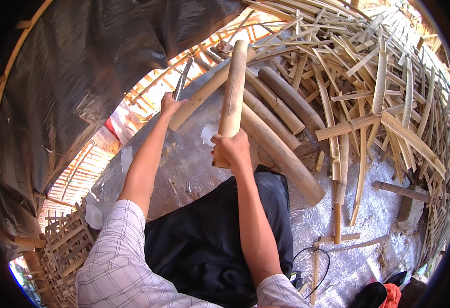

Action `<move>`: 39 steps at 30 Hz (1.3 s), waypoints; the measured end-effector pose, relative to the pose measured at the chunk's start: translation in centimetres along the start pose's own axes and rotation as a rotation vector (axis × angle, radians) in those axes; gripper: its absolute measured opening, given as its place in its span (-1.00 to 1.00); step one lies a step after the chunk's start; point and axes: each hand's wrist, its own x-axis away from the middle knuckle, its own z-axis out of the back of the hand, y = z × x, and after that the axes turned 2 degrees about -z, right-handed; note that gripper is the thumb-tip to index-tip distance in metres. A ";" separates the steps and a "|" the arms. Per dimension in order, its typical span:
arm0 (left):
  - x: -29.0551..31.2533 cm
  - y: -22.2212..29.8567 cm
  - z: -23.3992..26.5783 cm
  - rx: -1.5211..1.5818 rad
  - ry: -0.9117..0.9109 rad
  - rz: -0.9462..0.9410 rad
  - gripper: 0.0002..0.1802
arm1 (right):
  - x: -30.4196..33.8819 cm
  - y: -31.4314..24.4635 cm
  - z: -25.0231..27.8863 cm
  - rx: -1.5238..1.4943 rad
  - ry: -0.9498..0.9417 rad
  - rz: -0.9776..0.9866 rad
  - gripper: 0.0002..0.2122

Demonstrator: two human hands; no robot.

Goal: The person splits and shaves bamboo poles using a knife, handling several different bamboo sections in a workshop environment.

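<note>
My right hand [232, 150] is closed round the lower end of a thick bamboo length [233, 92], which points away from me and leans slightly right. My left hand [171, 103], farther out and to the left, is closed on a knife [183, 79] with a long, dark metal blade pointing up and away. The blade and the held bamboo are apart. Beyond the left hand a bamboo pole [202, 99] slants across the floor. Just right of the right hand lies another thick bamboo pole [281, 154]. The knife's handle is mostly hidden in my grip.
Several bamboo poles [281, 108] lie beyond my hands. A large heap of split bamboo strips [363, 92] fills the right side. A black sheet [96, 56] hangs at the left above a slatted wall [79, 172]. A black cable [327, 262] curls on the silvery floor [307, 220].
</note>
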 end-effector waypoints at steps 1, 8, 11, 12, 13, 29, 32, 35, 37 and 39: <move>-0.9 1.0 -1.3 0.072 -0.103 0.082 -0.37 | -0.5 -0.2 0.4 -0.018 0.004 -0.011 -0.67; -1.1 -1.3 -6.4 0.191 -0.113 -0.136 -0.21 | -1.8 -1.0 0.3 -0.045 -0.079 -0.100 -0.61; -1.4 -0.1 -6.6 0.158 -0.190 -0.058 -0.19 | -2.4 -0.4 0.0 -0.035 -0.083 -0.133 -0.60; -0.7 0.9 -6.7 0.147 -0.171 -0.072 -0.20 | -2.5 -0.4 0.1 -0.029 -0.072 -0.140 -0.60; -0.3 1.3 -6.7 0.170 -0.131 -0.068 -0.21 | -2.7 -0.7 0.1 -0.019 -0.068 -0.137 -0.61; 17.9 -5.4 5.6 0.952 -0.057 0.088 -0.35 | -0.8 -2.7 1.1 -0.220 -0.346 0.244 -0.64; 22.5 -6.9 9.1 1.120 -0.041 0.072 -0.32 | 0.3 -2.4 0.1 -0.263 -0.486 0.249 -0.65; 26.9 -8.8 10.6 1.221 0.029 0.046 -0.41 | 2.4 -2.2 -1.6 -0.294 -0.600 0.202 -0.60; 29.1 -12.7 9.5 1.347 0.079 0.004 -0.46 | 3.1 -1.0 -3.5 -0.296 -0.685 0.184 -0.56; 31.1 -12.5 8.6 1.426 0.083 0.130 -0.47 | 4.0 0.5 -4.1 -0.292 -0.760 0.152 -0.54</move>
